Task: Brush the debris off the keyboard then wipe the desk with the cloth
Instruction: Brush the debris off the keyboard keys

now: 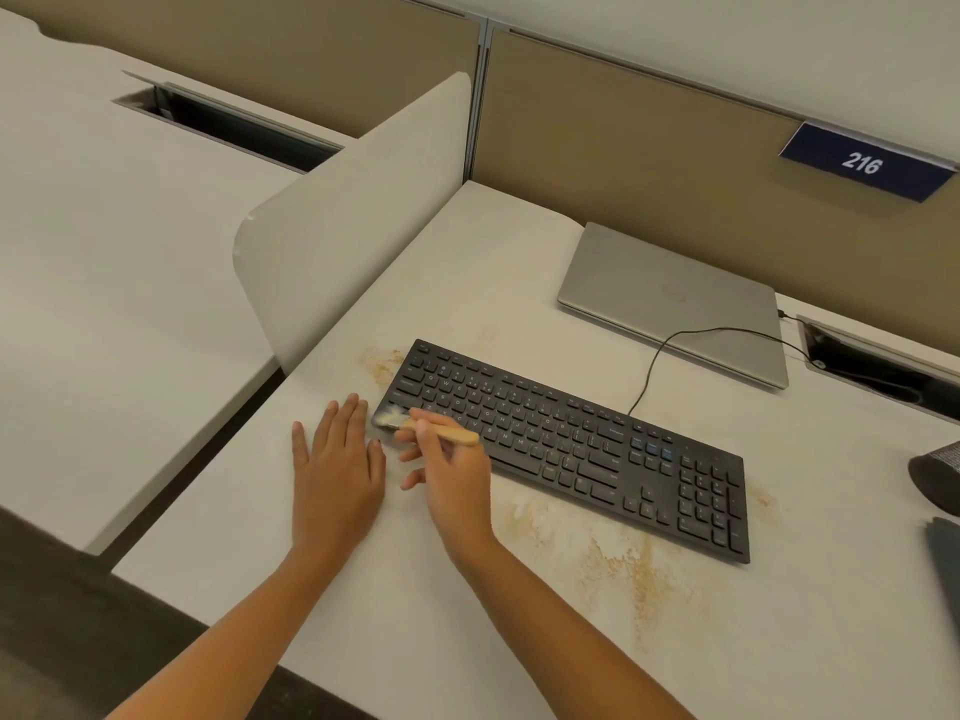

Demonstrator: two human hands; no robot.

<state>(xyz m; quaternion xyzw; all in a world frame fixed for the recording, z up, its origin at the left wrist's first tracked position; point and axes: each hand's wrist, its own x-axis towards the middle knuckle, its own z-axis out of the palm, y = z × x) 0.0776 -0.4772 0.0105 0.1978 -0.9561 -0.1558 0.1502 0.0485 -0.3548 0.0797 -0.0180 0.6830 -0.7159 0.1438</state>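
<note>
Edges and room: the off-white surface (457,646) lies bare left of the black full-size keyboard (571,449). A white rounded divider panel (353,226) walls the side beyond the keyboard's left end.
Debris: tan and white crumbs (623,558) lie along the keyboard's near edge, with more by its far-left and near-right corners.
Keyboard axis: the long side runs diagonally, from far-left to near-right.
Brush: the small brush with a pale wooden handle (447,432) has light bristles on the keyboard's left end; the handle points right, roughly along the keys.
Right hand (452,485): pinches the brush handle.
Left hand (337,475): flat, fingers straight, just left of the keyboard.
Behind the keyboard: a closed silver laptop (675,298) and a black cable (654,366).
</note>
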